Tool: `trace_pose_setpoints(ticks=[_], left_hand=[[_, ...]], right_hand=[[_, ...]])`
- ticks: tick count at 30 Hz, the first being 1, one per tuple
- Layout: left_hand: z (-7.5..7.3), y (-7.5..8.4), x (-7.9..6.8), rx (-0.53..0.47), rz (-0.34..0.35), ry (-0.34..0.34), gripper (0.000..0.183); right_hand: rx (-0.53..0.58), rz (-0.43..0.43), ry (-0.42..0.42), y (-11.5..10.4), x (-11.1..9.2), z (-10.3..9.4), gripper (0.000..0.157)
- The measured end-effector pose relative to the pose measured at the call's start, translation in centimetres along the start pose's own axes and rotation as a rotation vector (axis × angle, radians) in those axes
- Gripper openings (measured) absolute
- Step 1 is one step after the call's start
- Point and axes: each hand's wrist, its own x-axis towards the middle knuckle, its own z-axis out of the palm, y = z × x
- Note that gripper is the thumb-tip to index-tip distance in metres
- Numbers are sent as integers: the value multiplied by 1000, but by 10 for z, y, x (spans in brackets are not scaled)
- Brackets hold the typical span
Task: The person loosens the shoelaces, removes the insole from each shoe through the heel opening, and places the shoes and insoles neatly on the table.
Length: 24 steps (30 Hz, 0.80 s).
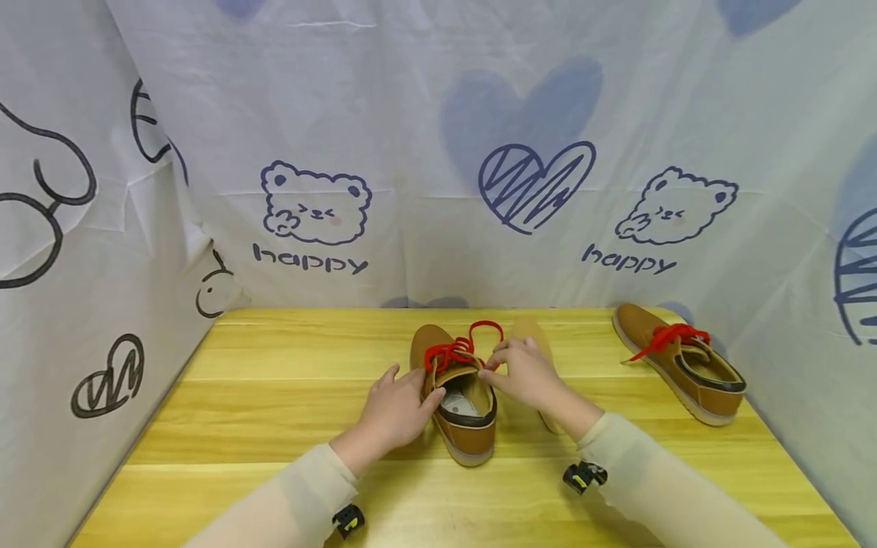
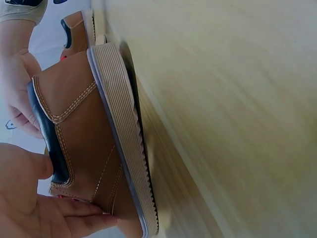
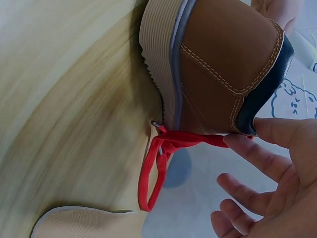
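Observation:
A brown lace-up shoe (image 1: 473, 438) with a dark collar and red laces (image 1: 448, 352) sits on the table, toe pointing away. My left hand (image 1: 396, 411) grips its left side, thumb (image 2: 43, 166) at the collar and fingers flat along the outer upper. On the other side, my right hand (image 1: 524, 371) pinches the collar edge between thumb and index finger, close to the red lace (image 3: 183, 139); its other fingers are spread loosely. A lace loop (image 3: 143, 188) hangs out beside the shoe. Inside the shoe shows a pale footbed (image 1: 457, 403).
A tan insole (image 1: 527, 329) lies right of the shoe, partly behind my right hand. At the right back stands a second brown shoe (image 1: 712, 392) with red laces. The wooden table (image 1: 274, 426) ends at a printed white cloth (image 1: 411, 152) behind and at both sides.

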Motion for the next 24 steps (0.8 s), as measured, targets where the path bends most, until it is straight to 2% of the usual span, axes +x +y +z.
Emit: trace_pose_setpoints(ticks=[7, 24], left_hand=[[2, -7, 2, -46, 12, -38, 59], [-7, -35, 16, -102, 136, -102, 54]], right_hand=[[8, 7, -2, -5, -3, 2, 16], [49, -12, -4, -19, -6, 8, 13]])
